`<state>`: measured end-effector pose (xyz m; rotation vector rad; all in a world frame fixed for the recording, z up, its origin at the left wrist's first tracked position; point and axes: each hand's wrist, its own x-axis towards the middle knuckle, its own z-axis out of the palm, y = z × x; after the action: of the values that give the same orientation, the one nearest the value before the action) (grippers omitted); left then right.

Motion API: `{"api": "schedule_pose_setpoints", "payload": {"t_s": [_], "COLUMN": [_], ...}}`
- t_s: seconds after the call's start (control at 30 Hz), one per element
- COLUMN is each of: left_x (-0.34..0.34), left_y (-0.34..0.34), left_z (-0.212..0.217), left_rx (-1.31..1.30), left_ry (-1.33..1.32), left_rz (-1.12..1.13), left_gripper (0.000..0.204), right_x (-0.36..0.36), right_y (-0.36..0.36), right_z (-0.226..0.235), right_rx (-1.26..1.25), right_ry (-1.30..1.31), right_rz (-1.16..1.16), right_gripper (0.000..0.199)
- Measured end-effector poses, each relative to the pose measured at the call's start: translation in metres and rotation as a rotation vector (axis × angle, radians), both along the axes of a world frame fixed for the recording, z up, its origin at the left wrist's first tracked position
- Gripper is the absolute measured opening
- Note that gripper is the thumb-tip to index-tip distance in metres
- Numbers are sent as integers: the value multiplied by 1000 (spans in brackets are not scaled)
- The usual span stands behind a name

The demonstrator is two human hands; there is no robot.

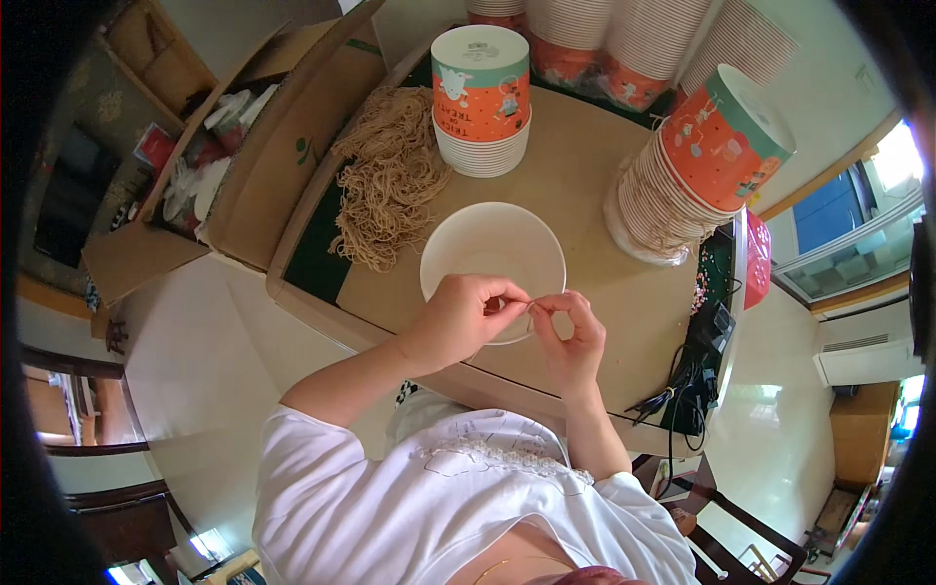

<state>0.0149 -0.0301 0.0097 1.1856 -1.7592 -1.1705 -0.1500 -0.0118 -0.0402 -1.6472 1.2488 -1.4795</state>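
My left hand (466, 314) and right hand (571, 338) pinch the string (529, 306) over the bowl (490, 239); a slack hold might drop it, a careless nudge shift the bowl.

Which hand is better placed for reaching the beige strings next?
Probably the left hand: the beige strings lie on its side, left of the open white bucket, while the right hand is farther.

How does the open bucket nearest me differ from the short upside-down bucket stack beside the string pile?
The open bucket is mouth up, showing its plain white inside; the bucket stack is upside down, showing a green and orange printed outside. The open bucket shows one rim; the bucket stack shows many nested rims. The open bucket is nearer you, the bucket stack farther back. Both are round.
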Motion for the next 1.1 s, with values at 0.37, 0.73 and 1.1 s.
{"api": "schedule_pose_setpoints", "payload": {"t_s": [0.37,0.73,1.1], "left_x": [3,2,-1], "left_y": [0,9,15], "left_z": [7,-5,-11], "left_rx": [-87,-114,-103], "left_ry": [-73,-27,104], "left_rz": [35,86,123], "left_gripper": [6,6,4], "right_x": [4,6,4], "right_y": [0,3,11], "right_z": [19,23,27], "right_rx": [-226,-15,-120], "right_ry": [476,399,365], "right_rz": [-108,20,-12], "right_gripper": [15,15,13]}}
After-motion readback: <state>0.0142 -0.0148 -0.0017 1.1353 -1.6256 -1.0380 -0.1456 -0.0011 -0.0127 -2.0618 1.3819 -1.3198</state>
